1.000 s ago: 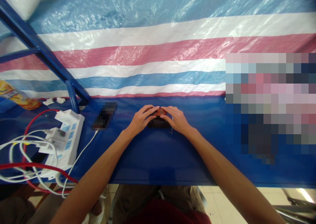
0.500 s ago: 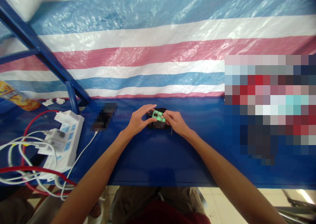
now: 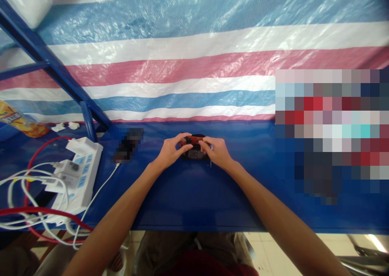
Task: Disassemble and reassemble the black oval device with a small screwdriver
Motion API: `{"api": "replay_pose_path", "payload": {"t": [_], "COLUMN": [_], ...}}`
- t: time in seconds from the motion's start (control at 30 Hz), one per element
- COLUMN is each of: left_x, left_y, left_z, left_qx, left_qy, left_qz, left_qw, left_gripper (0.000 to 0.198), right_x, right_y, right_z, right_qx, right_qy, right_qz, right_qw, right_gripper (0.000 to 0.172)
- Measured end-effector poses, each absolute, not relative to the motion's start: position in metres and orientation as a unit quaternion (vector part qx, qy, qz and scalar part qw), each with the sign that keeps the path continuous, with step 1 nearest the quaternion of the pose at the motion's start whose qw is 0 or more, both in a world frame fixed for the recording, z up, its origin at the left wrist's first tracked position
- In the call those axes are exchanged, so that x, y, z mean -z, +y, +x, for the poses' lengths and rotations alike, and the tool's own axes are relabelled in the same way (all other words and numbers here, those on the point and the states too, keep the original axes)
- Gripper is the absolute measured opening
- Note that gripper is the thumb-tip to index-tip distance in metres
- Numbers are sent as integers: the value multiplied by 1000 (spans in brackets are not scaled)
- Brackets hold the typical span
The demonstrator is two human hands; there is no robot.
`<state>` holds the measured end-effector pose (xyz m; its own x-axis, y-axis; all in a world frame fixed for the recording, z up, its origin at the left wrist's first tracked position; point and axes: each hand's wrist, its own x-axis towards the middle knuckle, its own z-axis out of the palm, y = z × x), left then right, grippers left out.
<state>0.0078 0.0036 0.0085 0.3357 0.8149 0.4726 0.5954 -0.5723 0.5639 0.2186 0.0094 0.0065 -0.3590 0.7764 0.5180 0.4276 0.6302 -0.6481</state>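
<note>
Between my hands is a small circuit board with an orange-brown face toward me. My left hand grips its left end between thumb and fingers. At the other end, the thumb and fingers of my right hand pinch the board. Just beneath it, a black plastic casing lies on the blue table; my hands partly cover it. A thin metallic piece shows beside my right hand, too small to name.
A white power strip with plugs and tangled white and red cables lies left. A blurred phone-like object has a white cable attached. A yellow snack package and crumpled tissues sit farther left. A pixelated area covers the right side.
The circuit board showed its green face half a second ago; now an orange-brown face shows. My left fingers have closed in on its left end.
</note>
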Motion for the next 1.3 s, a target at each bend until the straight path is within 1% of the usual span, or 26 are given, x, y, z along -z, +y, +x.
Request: {"api": "replay_pose_path", "payload": {"t": [0.07, 0.13, 0.2, 0.37, 0.43, 0.5, 0.6, 0.67, 0.83, 1.0, 1.1, 1.2, 1.27, 1.3], "left_x": [-9, -10, -12, -13, -13, -12, -13, -14, -13, -7, -3, -1, 0, 0], "left_y": [3, 3, 4, 5, 5, 5, 6, 6, 9, 12, 13, 14, 15, 16], "left_z": [9, 9, 8, 5, 4, 4, 3, 0, -5, -5, -5, -5, -5, -5], "left_qx": [-383, -396, -401, -394, -391, -400, -407, -382, -285, -209, -179, -190, -204, -206], "left_qy": [422, 403, 384, 348, 343, 340, 337, 343, 353, 367, 367, 370, 374, 375], "left_qz": [811, 816, 821, 835, 841, 844, 848, 858, 889, 905, 912, 909, 903, 902], "left_qw": [132, 122, 131, 165, 148, 108, 48, 37, 53, 41, 40, 40, 44, 48], "left_gripper": [43, 39, 35, 34, 36, 34, 25, 22, 20, 17, 18, 24, 22, 21], "right_x": [-8, -8, -8, -6, -6, -5, -5, -5, -1, -1, -3, -3, 0, 2], "right_y": [8, 6, 5, 6, 6, 6, 8, 9, 14, 14, 13, 14, 16, 18], "right_z": [218, 218, 217, 217, 218, 218, 219, 219, 222, 222, 220, 221, 222, 223], "right_qx": [-232, -254, -263, -279, -290, -302, -296, -266, -211, -184, -172, -147, -117, -100], "right_qy": [-791, -785, -783, -776, -771, -766, -767, -770, -754, -771, -779, -786, -799, -807], "right_qz": [-388, -391, -393, -398, -399, -397, -399, -411, -452, -457, -460, -452, -431, -422], "right_qw": [413, 408, 404, 401, 403, 405, 406, 410, 428, 404, 390, 396, 403, 400], "right_gripper": [41, 44, 45, 45, 46, 47, 50, 50, 45, 45, 41, 29, 19, 17]}}
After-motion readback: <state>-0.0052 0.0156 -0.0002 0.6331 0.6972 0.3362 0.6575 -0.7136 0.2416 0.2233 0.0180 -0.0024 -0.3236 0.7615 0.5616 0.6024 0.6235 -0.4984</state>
